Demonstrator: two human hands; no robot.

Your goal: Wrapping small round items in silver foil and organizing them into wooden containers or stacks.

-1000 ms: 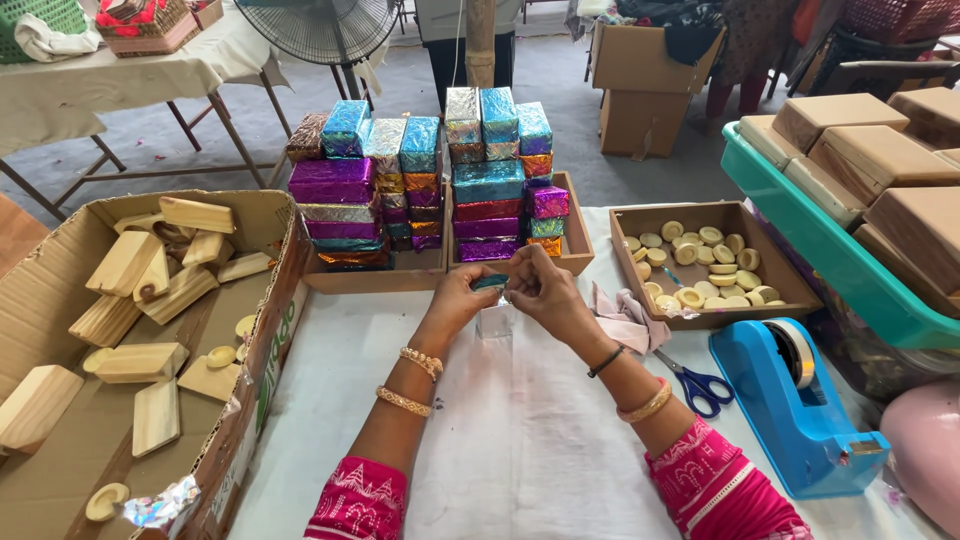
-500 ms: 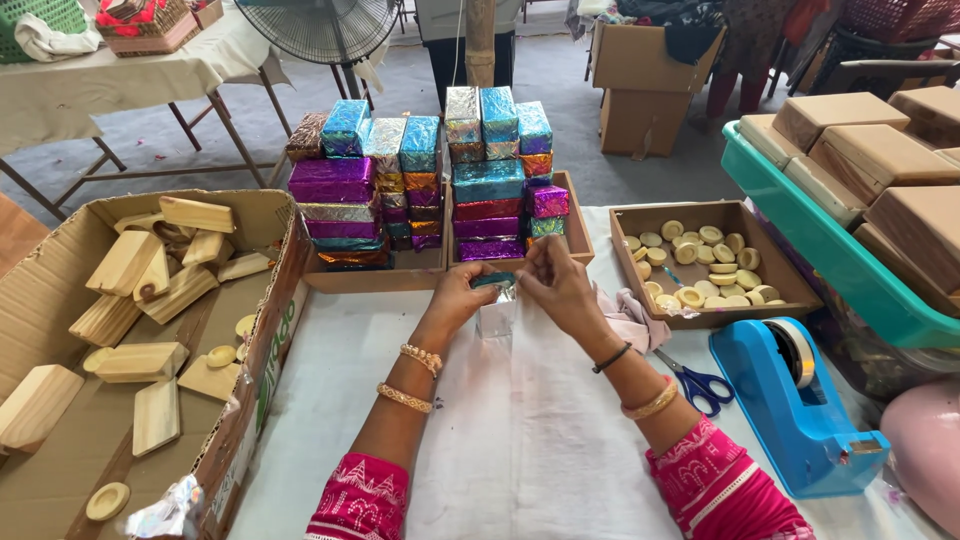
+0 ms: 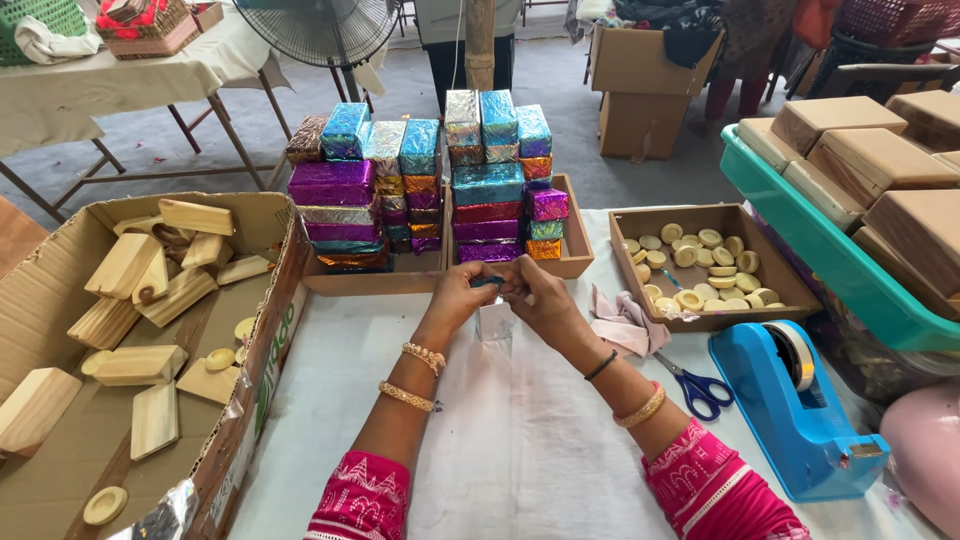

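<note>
Left hand (image 3: 462,296) and right hand (image 3: 540,296) meeting at the far middle of the white-covered worktop (image 3: 520,440), fingertips pinched together on a small block half wrapped in teal and silver foil (image 3: 492,300); both grips narrow and closed on that one piece, the foil's shiny loose end hanging just under the fingers. Gold bangles on both wrists, a thin black band on the right, pink patterned sleeves at the near edge. Directly beyond the hands, two shallow wooden trays (image 3: 575,262) stacked high with foil-wrapped blocks in purple, teal, silver, orange and red (image 3: 425,180). To the left, a large open cardboard box (image 3: 262,330) of bare pale wooden blocks and small round wooden discs (image 3: 130,270), a scrap of crumpled silver foil (image 3: 165,515) at its near corner. To the right, a low wooden tray (image 3: 625,262) of round pale wooden discs (image 3: 700,268), a crumpled pale pink cloth (image 3: 625,320) just beside the right hand, blue-handled scissors (image 3: 695,385) near the right forearm, and a blue tape dispenser (image 3: 800,405) with a roll of clear tape. Farther right, a teal plastic crate (image 3: 830,260) piled with closed brown wooden boxes (image 3: 880,160).
</note>
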